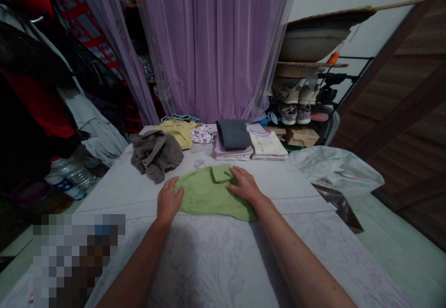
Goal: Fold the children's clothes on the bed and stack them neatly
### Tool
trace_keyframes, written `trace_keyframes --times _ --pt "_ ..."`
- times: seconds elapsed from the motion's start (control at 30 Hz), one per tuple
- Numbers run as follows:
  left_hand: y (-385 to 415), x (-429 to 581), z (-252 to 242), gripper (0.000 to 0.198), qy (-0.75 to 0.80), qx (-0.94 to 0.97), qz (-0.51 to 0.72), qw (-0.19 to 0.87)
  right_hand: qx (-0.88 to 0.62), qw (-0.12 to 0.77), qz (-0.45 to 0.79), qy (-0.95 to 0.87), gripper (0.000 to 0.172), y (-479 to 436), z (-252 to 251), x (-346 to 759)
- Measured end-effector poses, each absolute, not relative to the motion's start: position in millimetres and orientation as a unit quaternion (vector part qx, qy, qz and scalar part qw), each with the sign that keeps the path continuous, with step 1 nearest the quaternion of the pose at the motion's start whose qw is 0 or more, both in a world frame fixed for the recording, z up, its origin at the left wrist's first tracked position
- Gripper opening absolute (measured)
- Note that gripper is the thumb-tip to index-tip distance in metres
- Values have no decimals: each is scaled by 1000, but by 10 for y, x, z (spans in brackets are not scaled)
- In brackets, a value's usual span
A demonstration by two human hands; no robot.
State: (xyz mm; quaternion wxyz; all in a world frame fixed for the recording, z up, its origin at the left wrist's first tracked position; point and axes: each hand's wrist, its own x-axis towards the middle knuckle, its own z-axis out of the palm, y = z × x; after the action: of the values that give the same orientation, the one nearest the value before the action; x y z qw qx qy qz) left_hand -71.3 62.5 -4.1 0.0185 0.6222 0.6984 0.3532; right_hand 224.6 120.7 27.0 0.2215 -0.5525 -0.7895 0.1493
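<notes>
Two flat hands, the left hand (169, 200) and right hand (245, 185), rest apart on one green towel (209, 194), its long axis lying crosswise near the middle of the bed (209, 271).

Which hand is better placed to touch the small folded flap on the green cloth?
Probably the right hand: it rests on the soft green cloth, its fingers just beside the small square folded flap. The left hand sits farther away, at the cloth's left edge.

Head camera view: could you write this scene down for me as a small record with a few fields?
Left hand: touching the edge of a green cloth
Right hand: lying flat on the cloth, beside a small folded flap
Surface: lilac patterned bedsheet
Nearby: folded clothes, crumpled brown garment
Backdrop: sheer purple curtain
</notes>
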Motion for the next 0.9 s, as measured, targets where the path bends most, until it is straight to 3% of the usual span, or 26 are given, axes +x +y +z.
trace_keyframes --times 0.07,0.2,0.3,0.4,0.47,0.53,0.6,0.7,0.9 --pt "632 -711 -30 42 703 617 353 22 -541 230 182 -788 59 1263 311 2122" --pt "641 -726 -8 52 724 589 353 61 -539 268 291 -744 18 1339 405 1982" --pt "640 -778 14 60 720 580 364 115 -533 281 333 -725 25 1303 476 2046" --pt "623 -850 54 66 695 594 375 151 -467 305 503 -660 31 1173 560 2210" --pt "599 -894 97 60 676 612 378 157 -388 305 640 -589 34 1062 615 2320" --pt "557 -930 164 41 661 627 380 159 -341 287 707 -548 36 957 663 2401" --pt "487 -961 263 24 642 642 376 185 -330 253 723 -552 34 862 702 2453" --pt "323 -1020 464 17 610 657 353 268 -304 186 728 -586 34 724 743 2490" --pt "-26 -1224 784 33 593 639 320 371 -209 99 745 -625 39 407 631 2459"
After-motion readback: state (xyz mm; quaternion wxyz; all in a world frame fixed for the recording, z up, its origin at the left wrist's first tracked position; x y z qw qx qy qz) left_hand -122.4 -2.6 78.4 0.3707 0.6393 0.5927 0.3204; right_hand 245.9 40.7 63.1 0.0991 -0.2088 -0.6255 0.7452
